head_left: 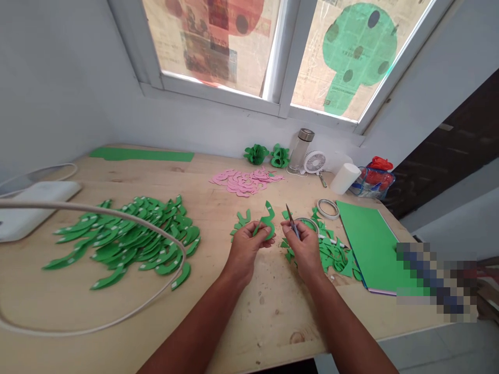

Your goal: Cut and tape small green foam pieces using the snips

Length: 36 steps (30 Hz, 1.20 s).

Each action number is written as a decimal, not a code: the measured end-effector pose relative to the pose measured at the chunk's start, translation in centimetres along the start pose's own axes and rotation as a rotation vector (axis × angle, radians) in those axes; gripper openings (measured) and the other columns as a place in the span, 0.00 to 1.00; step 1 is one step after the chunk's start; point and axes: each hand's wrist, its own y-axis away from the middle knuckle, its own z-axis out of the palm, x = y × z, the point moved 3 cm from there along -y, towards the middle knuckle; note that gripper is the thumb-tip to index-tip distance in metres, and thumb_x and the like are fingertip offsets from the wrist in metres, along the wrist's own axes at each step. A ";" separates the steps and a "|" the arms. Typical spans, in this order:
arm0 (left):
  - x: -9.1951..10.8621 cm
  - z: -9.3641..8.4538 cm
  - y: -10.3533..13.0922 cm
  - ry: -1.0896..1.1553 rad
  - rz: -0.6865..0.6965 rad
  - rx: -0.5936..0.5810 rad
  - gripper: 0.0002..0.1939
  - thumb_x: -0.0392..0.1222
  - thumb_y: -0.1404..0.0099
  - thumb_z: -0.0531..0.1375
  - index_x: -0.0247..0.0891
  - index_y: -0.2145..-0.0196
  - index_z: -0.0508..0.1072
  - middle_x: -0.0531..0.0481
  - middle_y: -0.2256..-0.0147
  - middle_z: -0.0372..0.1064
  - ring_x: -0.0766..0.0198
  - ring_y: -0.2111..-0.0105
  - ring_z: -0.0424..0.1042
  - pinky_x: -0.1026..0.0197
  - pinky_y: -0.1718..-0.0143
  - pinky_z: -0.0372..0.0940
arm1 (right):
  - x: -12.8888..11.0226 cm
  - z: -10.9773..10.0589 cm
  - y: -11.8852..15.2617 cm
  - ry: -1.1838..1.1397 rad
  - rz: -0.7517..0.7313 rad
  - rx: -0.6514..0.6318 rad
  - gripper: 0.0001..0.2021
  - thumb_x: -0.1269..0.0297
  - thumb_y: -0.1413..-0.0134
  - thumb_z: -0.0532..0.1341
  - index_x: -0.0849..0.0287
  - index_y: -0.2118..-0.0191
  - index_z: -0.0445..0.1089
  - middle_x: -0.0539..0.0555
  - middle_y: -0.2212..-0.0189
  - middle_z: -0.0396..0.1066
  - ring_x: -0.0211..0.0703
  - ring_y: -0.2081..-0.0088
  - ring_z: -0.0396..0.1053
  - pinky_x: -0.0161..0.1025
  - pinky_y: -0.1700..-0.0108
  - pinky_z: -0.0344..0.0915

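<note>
Between thumb and fingers, my left hand (245, 245) pinches a curved green paper cutout (268, 221) that sticks up above the fingertips. My right hand (306, 246) is closed around a pair of scissors (293, 221), blades pointing up and a little left, apart from the paper. Just behind my left hand lie a few green cutouts (243, 218). Around and behind my right hand spreads a heap of green paper scraps (337, 257). A large pile of curved green cutouts with small white patches (144, 239) covers the table to the left.
Pink cutouts (245, 182) lie farther back, before two folded green paper shapes (256, 154). A bottle (302, 150), small fan (314, 162) and white cylinder (345, 178) stand by the wall. Tape (328, 208) and green sheets (370, 244) lie right. A cable (156, 224) loops across the left foreground.
</note>
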 end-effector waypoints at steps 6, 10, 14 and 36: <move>0.8 -0.4 -0.1 0.072 0.002 0.019 0.11 0.38 0.56 0.67 0.33 0.75 0.68 0.55 0.77 0.66 0.69 0.78 0.68 0.63 0.71 0.64 | -1.8 -0.4 0.8 0.471 -0.330 0.026 0.11 0.59 0.49 0.57 0.61 0.65 0.70 0.48 0.79 0.65 0.35 0.77 0.59 0.32 0.73 0.55; 1.2 -0.7 -0.2 0.098 0.011 0.041 0.11 0.37 0.55 0.67 0.34 0.75 0.68 0.54 0.77 0.68 0.68 0.77 0.69 0.63 0.69 0.64 | -2.1 -0.5 0.9 0.560 -0.390 0.024 0.13 0.57 0.46 0.55 0.61 0.64 0.69 0.49 0.77 0.67 0.36 0.76 0.62 0.32 0.72 0.56; 1.6 -0.9 -0.2 0.125 0.025 0.045 0.10 0.36 0.55 0.67 0.34 0.75 0.69 0.54 0.77 0.68 0.68 0.75 0.70 0.64 0.69 0.64 | -2.0 -0.4 1.0 0.643 -0.416 -0.005 0.13 0.57 0.45 0.54 0.60 0.64 0.70 0.50 0.76 0.68 0.36 0.76 0.62 0.32 0.71 0.56; 2.7 -1.5 -0.7 0.125 0.201 0.118 0.15 0.34 0.61 0.69 0.35 0.74 0.69 0.56 0.76 0.67 0.67 0.73 0.69 0.62 0.66 0.64 | -1.6 0.1 1.3 0.920 -0.574 -0.077 0.13 0.56 0.46 0.56 0.59 0.64 0.70 0.52 0.76 0.72 0.38 0.76 0.66 0.33 0.72 0.54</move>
